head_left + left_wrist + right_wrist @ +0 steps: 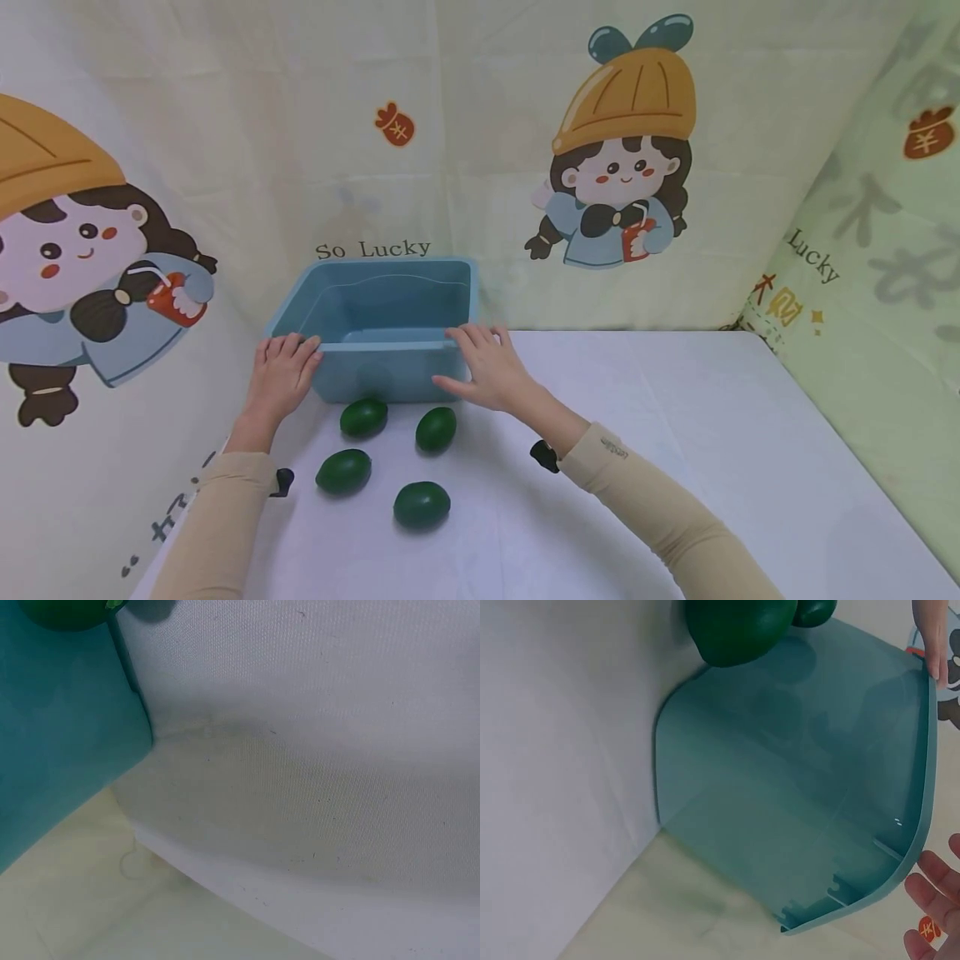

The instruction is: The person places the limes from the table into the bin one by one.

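Note:
A blue plastic bin stands on the white table against the back cloth. My left hand rests at its front left corner, fingers stretched over the rim. On the opposite corner, the fingertips of my right hand reach the rim, with the thumb spread out along the front wall. The right wrist view shows that hand's fingers loose beside the rim. Several dark green limes lie in front of the bin: two close to its wall, a left lime and a right lime, and others nearer, including a lime.
Another lime lies by my left forearm. Printed cloth hangs behind and at both sides of the table. The table's right edge runs along the side cloth.

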`<act>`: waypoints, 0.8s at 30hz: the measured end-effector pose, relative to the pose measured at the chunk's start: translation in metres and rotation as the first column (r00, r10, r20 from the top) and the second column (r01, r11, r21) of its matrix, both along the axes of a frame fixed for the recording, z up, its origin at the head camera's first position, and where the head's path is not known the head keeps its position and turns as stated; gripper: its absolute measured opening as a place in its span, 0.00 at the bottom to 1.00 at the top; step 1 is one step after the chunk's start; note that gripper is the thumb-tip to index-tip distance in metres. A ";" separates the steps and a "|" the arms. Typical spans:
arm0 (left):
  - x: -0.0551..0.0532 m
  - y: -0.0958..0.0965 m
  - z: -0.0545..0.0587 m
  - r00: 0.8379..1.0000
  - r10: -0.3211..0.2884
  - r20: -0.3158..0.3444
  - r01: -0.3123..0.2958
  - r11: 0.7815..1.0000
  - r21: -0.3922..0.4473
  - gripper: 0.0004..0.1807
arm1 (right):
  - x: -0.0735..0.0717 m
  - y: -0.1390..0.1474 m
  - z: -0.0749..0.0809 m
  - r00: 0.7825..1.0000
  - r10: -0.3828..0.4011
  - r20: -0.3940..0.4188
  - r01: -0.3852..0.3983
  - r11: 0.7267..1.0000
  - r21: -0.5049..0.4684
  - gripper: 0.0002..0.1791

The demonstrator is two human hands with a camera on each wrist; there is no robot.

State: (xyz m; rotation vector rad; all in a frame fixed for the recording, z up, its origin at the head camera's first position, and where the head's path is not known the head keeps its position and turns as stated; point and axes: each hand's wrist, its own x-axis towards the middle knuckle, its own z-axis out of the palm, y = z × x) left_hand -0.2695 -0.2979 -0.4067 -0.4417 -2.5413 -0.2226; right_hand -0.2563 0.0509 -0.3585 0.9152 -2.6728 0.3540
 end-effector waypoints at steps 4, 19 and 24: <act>0.000 0.000 0.000 1.000 0.003 0.005 -0.003 1.000 -0.006 0.22 | 0.002 0.001 -0.003 1.000 0.010 -0.026 -0.010 1.000 -0.017 0.37; 0.001 0.001 0.001 1.000 -0.001 0.000 0.001 1.000 0.004 0.23 | 0.018 0.002 -0.011 1.000 0.028 -0.013 -0.028 0.999 -0.018 0.37; 0.000 0.001 0.001 1.000 0.002 -0.002 -0.002 1.000 -0.005 0.23 | 0.022 0.002 -0.015 0.999 0.045 -0.007 -0.045 0.999 -0.023 0.37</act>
